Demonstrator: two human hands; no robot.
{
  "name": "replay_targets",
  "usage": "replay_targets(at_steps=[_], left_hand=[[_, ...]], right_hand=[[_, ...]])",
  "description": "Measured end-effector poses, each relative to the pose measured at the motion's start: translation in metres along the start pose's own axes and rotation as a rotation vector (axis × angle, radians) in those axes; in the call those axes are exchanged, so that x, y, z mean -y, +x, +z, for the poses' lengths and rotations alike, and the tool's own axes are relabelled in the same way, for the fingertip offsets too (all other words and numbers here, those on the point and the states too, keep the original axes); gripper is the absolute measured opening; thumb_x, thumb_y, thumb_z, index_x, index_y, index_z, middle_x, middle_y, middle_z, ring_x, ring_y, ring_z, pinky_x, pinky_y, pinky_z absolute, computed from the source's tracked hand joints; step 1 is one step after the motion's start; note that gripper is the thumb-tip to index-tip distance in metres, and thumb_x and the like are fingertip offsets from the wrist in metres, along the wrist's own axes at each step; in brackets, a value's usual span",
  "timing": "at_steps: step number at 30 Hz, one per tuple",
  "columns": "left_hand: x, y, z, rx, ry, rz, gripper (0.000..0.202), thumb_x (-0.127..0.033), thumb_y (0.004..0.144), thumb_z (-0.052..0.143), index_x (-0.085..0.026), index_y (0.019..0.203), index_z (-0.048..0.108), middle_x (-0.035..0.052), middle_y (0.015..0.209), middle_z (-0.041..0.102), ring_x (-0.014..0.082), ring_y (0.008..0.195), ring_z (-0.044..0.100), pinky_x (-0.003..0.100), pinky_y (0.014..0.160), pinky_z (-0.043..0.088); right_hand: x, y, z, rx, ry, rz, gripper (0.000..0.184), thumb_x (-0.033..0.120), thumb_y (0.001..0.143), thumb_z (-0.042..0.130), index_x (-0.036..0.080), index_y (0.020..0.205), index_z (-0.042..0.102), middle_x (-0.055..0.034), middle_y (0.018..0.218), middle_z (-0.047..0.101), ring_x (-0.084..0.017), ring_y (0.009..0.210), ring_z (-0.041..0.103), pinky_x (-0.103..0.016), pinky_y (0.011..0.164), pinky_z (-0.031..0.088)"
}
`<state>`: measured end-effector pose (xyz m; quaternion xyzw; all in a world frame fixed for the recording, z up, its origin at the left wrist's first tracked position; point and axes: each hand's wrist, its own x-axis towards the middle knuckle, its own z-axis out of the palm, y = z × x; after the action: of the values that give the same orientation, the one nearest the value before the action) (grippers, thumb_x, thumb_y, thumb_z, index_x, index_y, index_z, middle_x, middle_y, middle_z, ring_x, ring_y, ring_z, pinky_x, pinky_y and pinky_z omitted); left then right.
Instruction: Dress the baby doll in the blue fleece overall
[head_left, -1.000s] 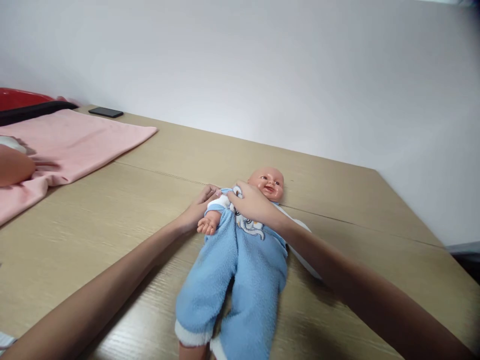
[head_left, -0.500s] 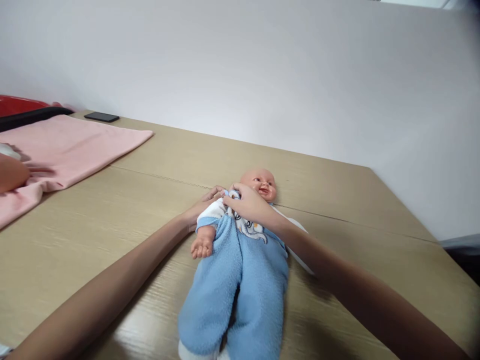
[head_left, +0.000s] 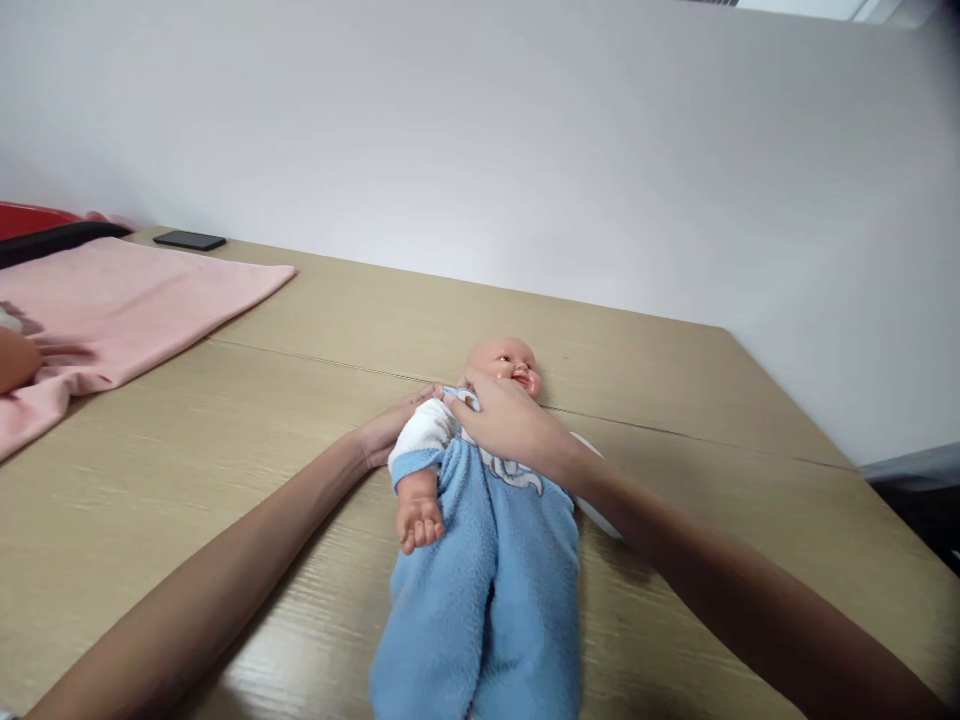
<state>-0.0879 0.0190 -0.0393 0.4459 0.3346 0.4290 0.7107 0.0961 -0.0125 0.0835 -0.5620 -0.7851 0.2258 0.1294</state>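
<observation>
A baby doll [head_left: 504, 360] lies on its back, its head at the far end and its face turned to the right. It wears a blue fleece romper [head_left: 480, 600] with white sleeves and an animal picture on the chest. At the doll's shoulder on the left of the view, my left hand [head_left: 394, 425] is closed on the romper's edge, its fingertips partly hidden behind the sleeve. My right hand [head_left: 501, 415] reaches across the chest and pinches the same shoulder, covering much of the picture. The doll's bare hand [head_left: 420, 522] rests palm up over the romper.
The doll lies on a wooden table [head_left: 225, 460] with a seam across it, against a pale wall. A pink blanket [head_left: 165, 290] is spread at the left, with part of something skin-coloured [head_left: 16, 360] on it. A black phone [head_left: 189, 240] lies behind the blanket.
The doll's body has rolled slightly to the right, and its arm has swung inward and down. Both my hands stay at the shoulder. The view has shifted a little.
</observation>
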Motion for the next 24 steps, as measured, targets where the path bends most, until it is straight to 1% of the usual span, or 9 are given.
replay_targets(at_steps=[2,5,7,9,13,16,19,22,24], left_hand=[[-0.005,-0.004,0.001,0.061,-0.067,-0.068,0.031,-0.050,0.088,0.088,-0.022,0.089,0.077,0.0070,0.088,0.081,0.0278,0.085,0.078,0.044,0.083,0.065],[-0.013,-0.010,0.000,0.105,-0.173,-0.133,0.019,-0.031,0.081,0.083,-0.021,0.095,0.077,0.0060,0.092,0.082,0.0266,0.086,0.079,0.040,0.084,0.064],[-0.017,-0.013,0.000,0.123,-0.230,-0.172,0.029,-0.022,0.071,0.076,-0.019,0.100,0.077,0.0054,0.094,0.082,0.0251,0.085,0.078,0.038,0.083,0.064],[-0.019,-0.015,0.000,0.143,-0.264,-0.208,0.035,-0.020,0.067,0.071,-0.018,0.101,0.077,0.0060,0.094,0.082,0.0252,0.082,0.077,0.038,0.081,0.063],[-0.019,-0.018,0.003,0.145,-0.297,-0.221,0.034,-0.021,0.071,0.070,-0.018,0.103,0.078,0.0065,0.095,0.082,0.0246,0.084,0.076,0.036,0.083,0.061],[-0.016,-0.017,0.003,0.129,-0.286,-0.209,0.036,-0.020,0.073,0.072,-0.019,0.109,0.079,0.0065,0.103,0.082,0.0243,0.089,0.076,0.036,0.088,0.060],[-0.010,-0.013,0.001,0.115,-0.237,-0.172,0.039,-0.021,0.074,0.075,-0.020,0.113,0.079,0.0061,0.110,0.081,0.0245,0.096,0.075,0.036,0.093,0.059],[-0.007,-0.009,-0.002,0.106,-0.146,-0.123,0.037,-0.025,0.077,0.080,-0.020,0.114,0.081,0.0054,0.113,0.079,0.0239,0.102,0.074,0.034,0.097,0.058],[-0.011,-0.010,-0.002,0.096,-0.079,-0.099,0.032,-0.027,0.083,0.082,-0.020,0.115,0.081,0.0053,0.116,0.079,0.0230,0.106,0.073,0.032,0.100,0.056]], right_hand=[[0.003,-0.008,-0.003,0.002,-0.183,-0.012,0.027,0.035,0.111,0.051,0.016,0.115,0.069,-0.0197,0.112,0.083,-0.033,0.100,0.076,-0.038,0.077,0.043],[0.003,-0.016,-0.006,0.038,-0.293,0.009,0.034,0.034,0.112,0.048,0.011,0.127,0.069,-0.0250,0.119,0.083,-0.038,0.104,0.079,-0.040,0.078,0.046],[0.001,-0.019,-0.008,0.054,-0.300,0.020,0.035,0.034,0.112,0.049,0.011,0.129,0.069,-0.0255,0.122,0.082,-0.039,0.106,0.079,-0.040,0.078,0.047],[-0.002,-0.021,-0.009,0.052,-0.295,0.023,0.034,0.033,0.112,0.050,0.011,0.129,0.069,-0.0250,0.124,0.082,-0.038,0.108,0.079,-0.040,0.079,0.048],[-0.009,-0.022,-0.010,0.034,-0.215,0.027,0.029,0.036,0.112,0.051,0.015,0.123,0.067,-0.0210,0.119,0.083,-0.035,0.106,0.078,-0.037,0.076,0.044],[-0.013,-0.020,-0.008,0.014,-0.109,0.054,0.024,0.040,0.111,0.054,0.019,0.108,0.066,-0.0161,0.109,0.084,-0.031,0.098,0.076,-0.034,0.072,0.040],[-0.016,-0.018,-0.005,-0.032,-0.041,0.058,0.019,0.037,0.109,0.057,0.021,0.100,0.063,-0.0110,0.102,0.082,-0.027,0.096,0.074,-0.032,0.074,0.040],[-0.020,-0.017,-0.003,-0.054,-0.105,0.029,0.020,0.037,0.109,0.056,0.021,0.102,0.066,-0.0116,0.104,0.083,-0.028,0.097,0.074,-0.033,0.075,0.039],[-0.022,-0.017,-0.001,-0.056,-0.183,0.000,0.024,0.038,0.110,0.054,0.020,0.104,0.069,-0.0133,0.105,0.084,-0.029,0.097,0.075,-0.035,0.073,0.037]])
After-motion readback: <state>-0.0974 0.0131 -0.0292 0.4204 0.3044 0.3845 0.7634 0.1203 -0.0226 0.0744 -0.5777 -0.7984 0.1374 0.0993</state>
